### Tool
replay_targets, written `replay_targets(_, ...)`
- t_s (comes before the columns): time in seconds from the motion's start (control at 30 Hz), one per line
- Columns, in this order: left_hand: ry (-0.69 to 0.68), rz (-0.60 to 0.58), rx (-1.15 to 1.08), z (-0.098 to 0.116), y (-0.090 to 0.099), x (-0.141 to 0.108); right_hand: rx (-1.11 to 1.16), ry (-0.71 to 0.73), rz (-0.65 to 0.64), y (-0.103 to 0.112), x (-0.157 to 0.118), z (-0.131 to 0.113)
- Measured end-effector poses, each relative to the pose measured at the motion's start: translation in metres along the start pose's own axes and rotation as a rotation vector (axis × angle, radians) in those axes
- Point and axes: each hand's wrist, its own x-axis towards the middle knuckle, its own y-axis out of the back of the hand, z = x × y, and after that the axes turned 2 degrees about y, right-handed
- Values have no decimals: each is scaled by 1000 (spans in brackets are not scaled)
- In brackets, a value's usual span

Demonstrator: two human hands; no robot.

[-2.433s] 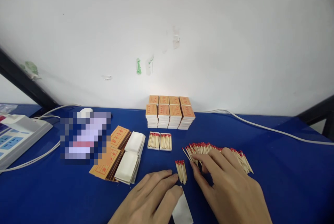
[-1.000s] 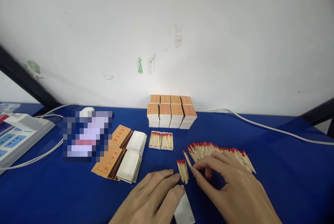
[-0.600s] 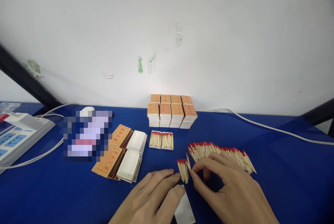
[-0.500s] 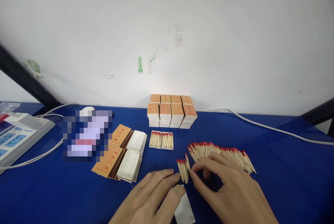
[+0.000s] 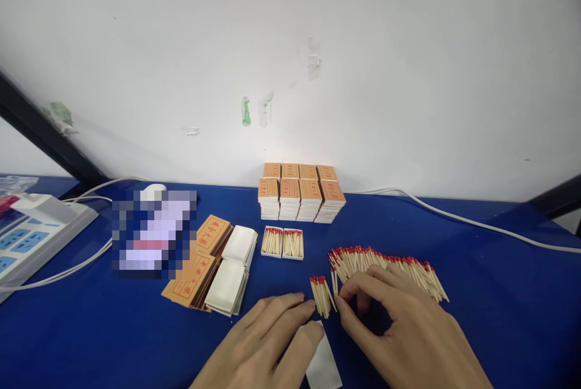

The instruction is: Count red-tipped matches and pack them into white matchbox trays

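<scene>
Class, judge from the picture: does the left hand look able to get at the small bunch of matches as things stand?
Probably yes: the left hand has a fingertip right beside the small bunch of matches, with nothing visible in between, though its thumb overlaps the white piece.

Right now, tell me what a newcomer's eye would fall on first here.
The red-tipped pile of matches on the blue table, partly hidden by the right hand, would probably draw the eye first. Next might come the stack of orange matchboxes near the white wall, with two open trays of matches before it. A small bundle of matches lies between the right hand and the left hand.
</scene>
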Motion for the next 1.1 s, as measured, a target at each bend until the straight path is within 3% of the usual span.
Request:
replay_targets(0.53,12,-7,-22,-1,-3,-6,-5,-38,-19,2,-3,7)
replay_targets(0.8,18,-155,48,4,10,18,29,-83,-114,4,-2,6)
replay_targets(1.0,19,-152,34,2,8,14,3,-57,-64,1,-3,8)
replay_targets(1.1,1,-74,19,1,4,5,-1,-48,-39,2,-2,6)
